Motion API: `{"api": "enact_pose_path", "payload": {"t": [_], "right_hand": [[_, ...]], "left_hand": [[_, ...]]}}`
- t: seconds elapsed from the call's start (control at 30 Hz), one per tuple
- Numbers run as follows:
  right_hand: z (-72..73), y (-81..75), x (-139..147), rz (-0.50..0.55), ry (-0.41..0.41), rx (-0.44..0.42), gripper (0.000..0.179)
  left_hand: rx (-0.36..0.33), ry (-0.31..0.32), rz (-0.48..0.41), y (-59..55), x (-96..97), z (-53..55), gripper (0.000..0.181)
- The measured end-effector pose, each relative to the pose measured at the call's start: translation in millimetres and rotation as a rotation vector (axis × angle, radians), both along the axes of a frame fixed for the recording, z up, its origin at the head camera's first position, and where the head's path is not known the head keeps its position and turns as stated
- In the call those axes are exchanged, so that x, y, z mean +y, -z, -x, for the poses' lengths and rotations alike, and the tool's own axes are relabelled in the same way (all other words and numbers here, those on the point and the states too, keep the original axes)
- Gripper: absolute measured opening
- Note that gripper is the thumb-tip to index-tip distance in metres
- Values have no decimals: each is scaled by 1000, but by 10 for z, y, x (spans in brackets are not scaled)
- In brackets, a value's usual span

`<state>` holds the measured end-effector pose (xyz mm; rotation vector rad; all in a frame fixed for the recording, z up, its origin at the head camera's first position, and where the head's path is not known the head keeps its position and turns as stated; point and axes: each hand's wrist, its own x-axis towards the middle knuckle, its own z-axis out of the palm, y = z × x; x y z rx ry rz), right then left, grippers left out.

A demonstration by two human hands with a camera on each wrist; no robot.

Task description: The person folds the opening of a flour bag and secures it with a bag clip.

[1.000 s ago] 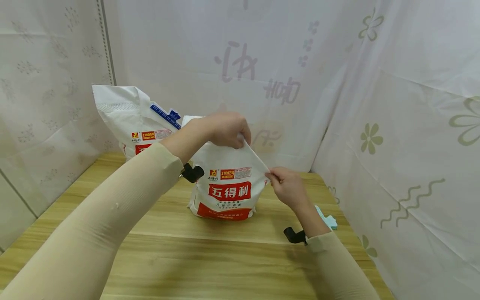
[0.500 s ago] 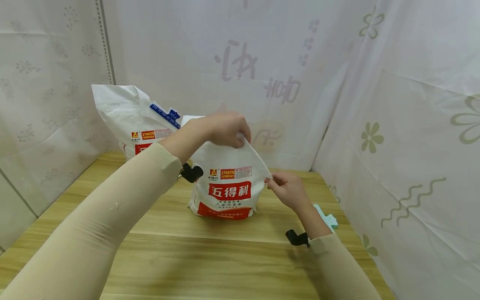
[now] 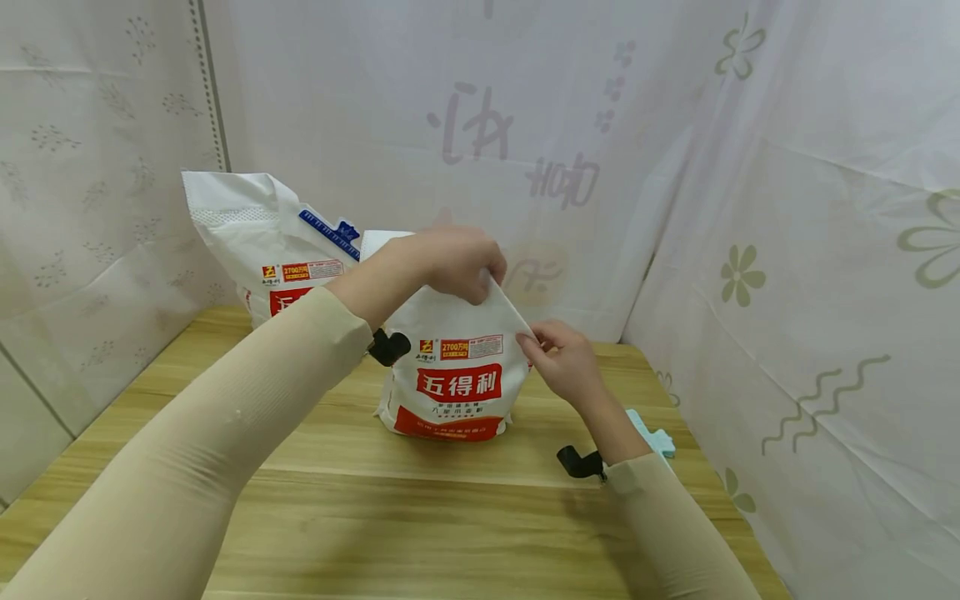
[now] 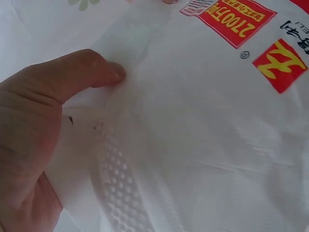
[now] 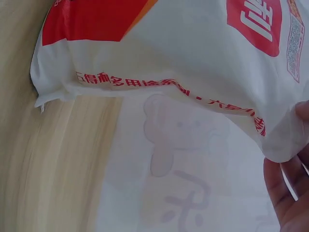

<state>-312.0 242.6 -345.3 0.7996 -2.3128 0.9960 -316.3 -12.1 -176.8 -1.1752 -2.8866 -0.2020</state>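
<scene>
A white flour bag (image 3: pixel 459 383) with red labels stands upright on the wooden table, its top folded over. My left hand (image 3: pixel 457 262) reaches across and grips the bag's top edge; in the left wrist view its thumb (image 4: pixel 91 72) presses on the white plastic beside a dimpled strip. At the bag's right upper edge my right hand (image 3: pixel 566 362) pinches the side between thumb and fingers. Close up in the right wrist view, fingers (image 5: pixel 277 183) lie under the corner of the bag, past the red-printed side seam.
Behind on the left stands a second white flour bag (image 3: pixel 232 242) with a blue sealing clip (image 3: pixel 330 232) across its folded top. A light-blue clip (image 3: pixel 656 437) lies on the table (image 3: pixel 360 517) beyond the right forearm. Patterned curtains (image 3: pixel 555 100) enclose the back and sides.
My right hand slipped slightly down the bag's side edge, then moved back up and inward to the edge. The left hand has shifted a little to the right at the top. The bag stays in place.
</scene>
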Motion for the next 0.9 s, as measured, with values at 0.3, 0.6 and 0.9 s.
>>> {"api": "enact_pose_path", "payload": {"t": [0.3, 0.6, 0.9], "right_hand": [[-8, -212, -213, 60, -32, -198, 24], [28, -233, -326, 119, -43, -143, 15], [15, -243, -370, 130, -7, -63, 13]], "left_hand": [[47, 6, 67, -32, 78, -35, 14], [110, 67, 8, 80, 15, 48, 15], [49, 52, 6, 49, 17, 39, 22]]}}
